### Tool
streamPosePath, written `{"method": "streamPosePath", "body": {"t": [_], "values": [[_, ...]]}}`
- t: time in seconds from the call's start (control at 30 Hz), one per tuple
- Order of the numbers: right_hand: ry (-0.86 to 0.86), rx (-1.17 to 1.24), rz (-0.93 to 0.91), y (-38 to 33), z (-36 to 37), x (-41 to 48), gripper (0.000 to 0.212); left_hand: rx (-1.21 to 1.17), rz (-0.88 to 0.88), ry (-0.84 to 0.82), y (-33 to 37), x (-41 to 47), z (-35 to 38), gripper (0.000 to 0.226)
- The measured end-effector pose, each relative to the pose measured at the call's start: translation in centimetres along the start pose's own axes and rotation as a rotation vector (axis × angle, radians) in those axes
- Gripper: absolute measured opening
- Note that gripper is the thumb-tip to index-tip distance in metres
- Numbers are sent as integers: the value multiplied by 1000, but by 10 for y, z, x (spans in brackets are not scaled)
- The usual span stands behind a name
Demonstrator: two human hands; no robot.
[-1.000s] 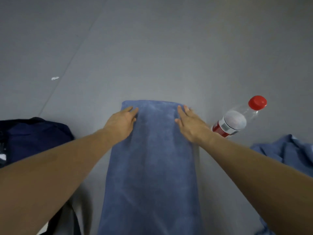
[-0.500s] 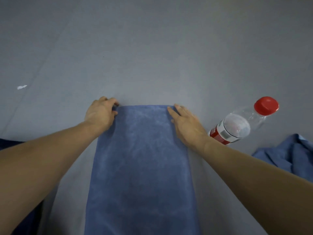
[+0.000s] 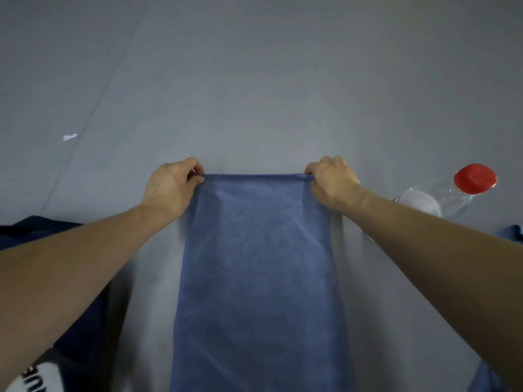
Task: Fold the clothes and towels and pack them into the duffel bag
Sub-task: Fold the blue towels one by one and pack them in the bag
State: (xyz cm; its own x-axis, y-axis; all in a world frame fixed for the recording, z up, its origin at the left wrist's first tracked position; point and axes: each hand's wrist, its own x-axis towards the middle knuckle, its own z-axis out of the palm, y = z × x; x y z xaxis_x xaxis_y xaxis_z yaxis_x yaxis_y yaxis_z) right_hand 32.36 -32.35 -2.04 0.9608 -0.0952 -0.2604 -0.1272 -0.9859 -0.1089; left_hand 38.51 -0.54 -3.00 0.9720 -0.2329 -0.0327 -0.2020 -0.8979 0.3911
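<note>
Blue towel (image 3: 259, 278) lies flat in a long strip on the grey floor (image 3: 254, 80), running straight out from the person. Left hand (image 3: 169, 188) pinches the far left corner, right hand (image 3: 331, 182) pinches the far right one, fingers curled round the edge. Clear bottle (image 3: 441, 193) with a red cap lies just right of the right wrist. Dark navy bag (image 3: 85, 321) sits under the left forearm, and more blue cloth (image 3: 513, 232) peeks in at the right edge.
</note>
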Motion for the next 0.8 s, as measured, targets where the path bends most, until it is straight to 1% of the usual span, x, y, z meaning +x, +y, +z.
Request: {"method": "streamPosePath", "body": {"t": [0.07,0.17,0.27,0.33,0.43,0.6,0.67,0.73,0.8], "values": [[91,49,-59,0,-4,-16,35,0,27,28,1,-14,-7,8],[179,202,-128,-7,-11,-46,26,-32,70,96,3,-43,-20,14],[286,272,-161,-11,-16,-93,15,-80,106,139,6,-91,-39,12],[318,274,-200,-11,-15,-140,14,-104,141,151,7,-133,-53,10],[285,244,-259,-11,-15,-219,18,-70,217,142,12,-197,-74,11],[131,162,-390,-13,-8,-343,13,-45,317,21,16,-316,-96,10],[80,123,-482,-14,-3,-381,23,-16,344,-41,17,-359,-95,13],[46,82,-577,-18,10,-409,32,19,374,-127,15,-391,-88,22],[-31,53,-633,-21,31,-430,38,53,404,-209,9,-414,-76,24]]}}
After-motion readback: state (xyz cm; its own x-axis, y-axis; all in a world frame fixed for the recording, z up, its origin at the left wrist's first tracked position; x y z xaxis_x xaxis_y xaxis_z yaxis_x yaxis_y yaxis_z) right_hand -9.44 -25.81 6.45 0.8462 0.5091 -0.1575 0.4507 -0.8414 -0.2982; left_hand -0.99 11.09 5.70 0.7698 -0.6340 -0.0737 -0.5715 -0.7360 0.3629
